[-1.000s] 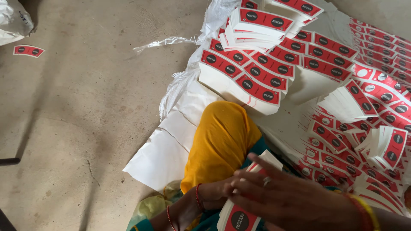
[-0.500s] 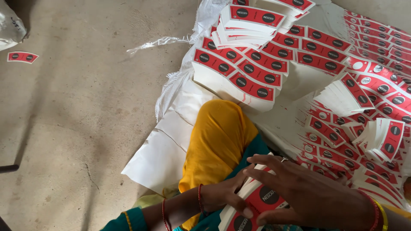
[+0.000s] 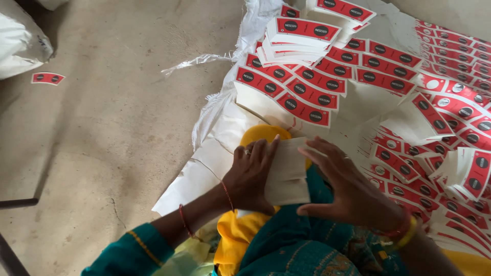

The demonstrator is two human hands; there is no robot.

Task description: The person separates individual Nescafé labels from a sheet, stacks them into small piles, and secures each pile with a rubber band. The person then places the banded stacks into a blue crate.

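Far to your left, one stray red label (image 3: 47, 78) lies alone on the concrete floor (image 3: 112, 128), near a white sack (image 3: 20, 43), well apart from everything else you are handling.

Your left hand (image 3: 251, 176) rests on the left edge of a small stack of cut labels (image 3: 287, 174), white backs up, fingers curled close around that edge and gripping it against your lap. Your right hand (image 3: 348, 191) is at the stack's right side with fingers spread wide and mostly straight, thumb low near the bottom corner; it touches or nearly touches the paper, and you cannot tell from here whether it grips. The stack looks squared up but is not yet set down with the others.

Ahead of you, neat rows of red label bundles (image 3: 291, 94) already lie on the white woven sheet (image 3: 204, 163), with a taller pile (image 3: 302, 36) behind them. To your right, fanned loose labels (image 3: 450, 153) are heaped unsorted, and by the look of it that heap is the larger share left to gather.
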